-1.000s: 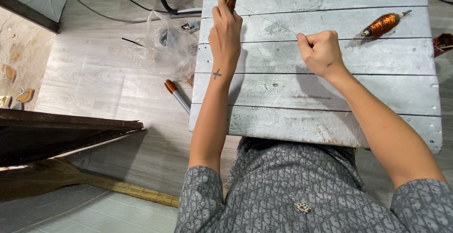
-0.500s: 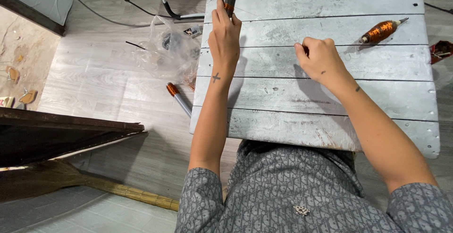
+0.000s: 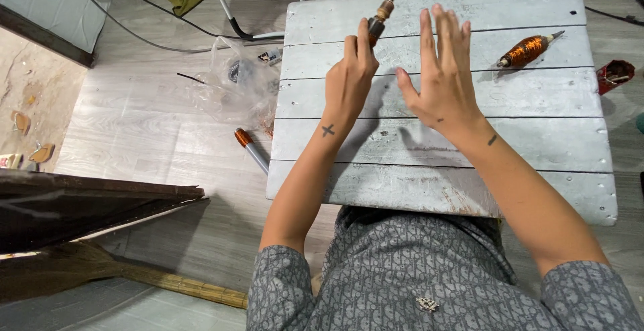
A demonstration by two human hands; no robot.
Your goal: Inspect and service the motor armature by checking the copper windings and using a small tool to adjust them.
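Right hand (image 3: 439, 76): was a fist pressed on the grey wooden board (image 3: 443, 136); now lifted, wide open, fingers spread and pointing up.
Left hand (image 3: 351, 76): pulled back a bit toward the body, now raised off the board.
Small tool (image 3: 378, 21): lifted with the left hand, now tilted, brown tip up.
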